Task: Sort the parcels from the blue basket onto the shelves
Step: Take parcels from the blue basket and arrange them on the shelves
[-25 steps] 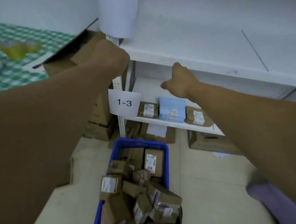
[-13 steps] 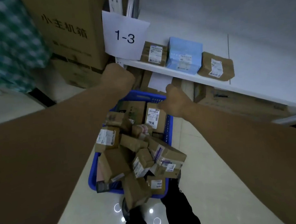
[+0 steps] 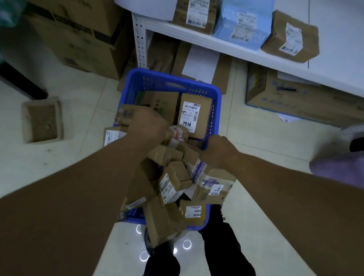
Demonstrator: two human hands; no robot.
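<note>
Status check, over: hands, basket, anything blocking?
Left hand and right hand curled at the parcel heap in the blue basket; grips unclear. Three shelved parcels on the white shelf. Shelf front unblocked.

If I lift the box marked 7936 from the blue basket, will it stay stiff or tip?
The box marked 7936 has straight cardboard edges, so probably stiff. Standing on end inside the blue basket, it may tip.
</note>
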